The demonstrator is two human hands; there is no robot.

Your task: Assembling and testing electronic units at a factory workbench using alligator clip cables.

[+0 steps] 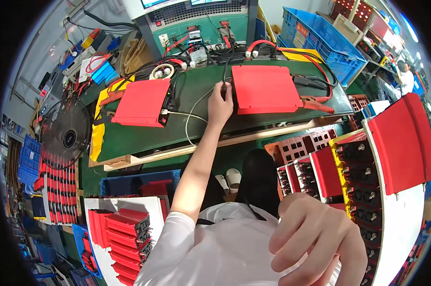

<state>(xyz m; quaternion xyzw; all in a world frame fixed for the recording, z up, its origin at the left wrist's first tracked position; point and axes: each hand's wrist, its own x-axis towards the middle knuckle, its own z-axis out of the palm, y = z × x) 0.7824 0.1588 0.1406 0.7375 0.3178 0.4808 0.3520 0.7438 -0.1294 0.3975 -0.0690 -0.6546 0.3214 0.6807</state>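
Here, left fingers (217, 90) on black connector (224, 88)

Two plain red cases (265, 90) lie on a green worktop (144, 138) with yellow sheeting (98, 138) at its left end; behind the worktop stands a blue latticed crate (339, 60), left of the worktop a black fan (65, 133), before it a white shirt (239, 243) and red-and-black units (127, 220).

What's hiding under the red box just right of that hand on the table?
The red box lies beside the left hand. Green tabletop shows along its front edge. The box covers whatever is directly underneath, so I can't tell.
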